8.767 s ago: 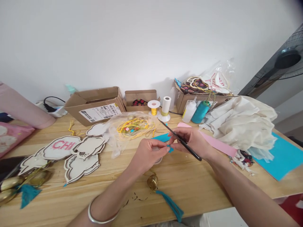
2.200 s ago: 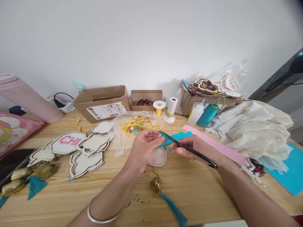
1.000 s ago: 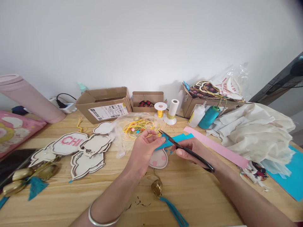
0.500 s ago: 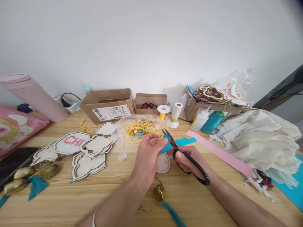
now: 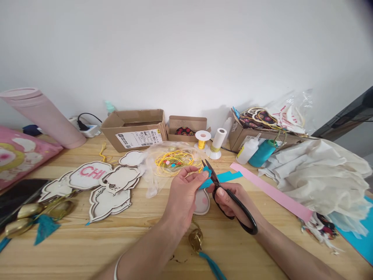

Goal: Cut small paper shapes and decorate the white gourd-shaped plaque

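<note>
- Well over in the left of the frame, pale cloud-shaped boards [image 5: 100, 175] overlap on the bench [image 5: 140, 247]; they lie apart from the cutting and are best left so.
- Near the centre, the left hand [image 5: 183, 194] pinches a small blue piece [image 5: 207, 171] between thumb and fingers. A light grip close to the edge should suit it, with the fingertips kept behind the line of the blades, and this hand doing the turning.
- The small blue piece, just right of centre, looks thin, flat and bright, with a rounded, seemingly lobed outline; the thumb covers part of it, so its full shape cannot be told.
- Immediately right of it, the black scissors [image 5: 217, 182] point to the upper left, blades slightly parted. Short snips near the pivot would probably give a smoother curve than long ones at the tips. Whether a blade touches the piece, I cannot tell.
- Below the blades lies a blue strip [image 5: 229, 177] of matching colour, partly hidden.
- Right of centre, the right hand [image 5: 233, 194] is curled around the scissors' handles; a steady wrist seems wise.
- Further right, a pink strip [image 5: 274, 191] slants across the wood.
</note>
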Demonstrator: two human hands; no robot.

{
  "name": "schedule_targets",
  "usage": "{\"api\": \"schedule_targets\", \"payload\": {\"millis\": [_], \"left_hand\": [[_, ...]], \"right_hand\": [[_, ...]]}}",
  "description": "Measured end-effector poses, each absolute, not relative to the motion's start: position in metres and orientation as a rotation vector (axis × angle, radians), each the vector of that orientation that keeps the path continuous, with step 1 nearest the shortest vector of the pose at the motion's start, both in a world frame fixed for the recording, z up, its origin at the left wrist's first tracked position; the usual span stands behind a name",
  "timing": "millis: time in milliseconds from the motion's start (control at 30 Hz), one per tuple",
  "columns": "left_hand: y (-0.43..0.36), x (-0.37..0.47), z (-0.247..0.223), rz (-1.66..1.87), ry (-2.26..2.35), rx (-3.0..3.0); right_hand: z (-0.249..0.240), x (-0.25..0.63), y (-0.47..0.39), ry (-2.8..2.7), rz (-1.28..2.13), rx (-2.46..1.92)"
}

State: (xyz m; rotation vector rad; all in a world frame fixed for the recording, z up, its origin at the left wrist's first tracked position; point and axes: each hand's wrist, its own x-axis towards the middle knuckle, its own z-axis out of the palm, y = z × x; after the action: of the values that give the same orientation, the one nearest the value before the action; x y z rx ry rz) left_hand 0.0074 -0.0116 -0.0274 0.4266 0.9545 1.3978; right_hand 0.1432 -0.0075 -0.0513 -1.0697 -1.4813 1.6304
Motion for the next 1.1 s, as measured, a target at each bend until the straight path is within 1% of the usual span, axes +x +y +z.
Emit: {"api": "schedule_targets", "payload": {"millis": [433, 900, 1100], "left_hand": [[-0.011, 0.003, -0.029, 1.401, 1.053, 0.556], [-0.009, -0.002, -0.028, 1.415, 1.098, 0.734], [-0.008, -0.003, -0.03, 1.395, 1.086, 0.72]], "right_hand": [[-0.047, 0.144, -0.008, -1.56, 1.537, -1.074], [-0.041, 0.148, -0.005, -1.603, 1.537, -1.117], [-0.041, 0.15, -0.003, -1.637, 1.542, -1.117]]}}
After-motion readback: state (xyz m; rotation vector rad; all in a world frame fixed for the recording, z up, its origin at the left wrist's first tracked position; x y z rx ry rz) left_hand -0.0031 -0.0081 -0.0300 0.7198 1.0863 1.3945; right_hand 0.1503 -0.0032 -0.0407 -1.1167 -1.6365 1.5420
